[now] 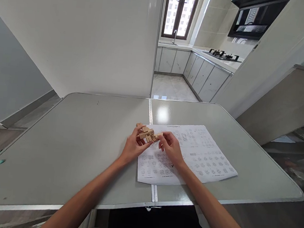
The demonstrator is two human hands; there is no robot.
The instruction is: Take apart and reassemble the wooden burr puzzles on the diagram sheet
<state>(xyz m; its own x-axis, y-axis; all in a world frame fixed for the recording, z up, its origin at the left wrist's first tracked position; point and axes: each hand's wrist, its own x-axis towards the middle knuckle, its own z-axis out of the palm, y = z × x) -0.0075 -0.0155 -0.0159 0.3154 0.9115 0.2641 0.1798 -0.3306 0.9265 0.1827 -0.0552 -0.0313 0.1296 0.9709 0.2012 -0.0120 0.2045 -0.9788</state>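
A small wooden block puzzle [147, 132] of pale interlocked pieces is held up just above the table. My left hand [133, 145] grips it from the left, fingers closed round its pieces. My right hand [170, 146] pinches a wooden piece at the puzzle's right end. Under both hands lies a white printed sheet [204, 155] covered with small diagrams.
The grey folding table [65, 148] has a metal seam down its middle and a rounded metal rim. Beyond it stands a white wall panel [95, 33], and an open doorway leads to a kitchen with cabinets [199, 72], a stove and a window.
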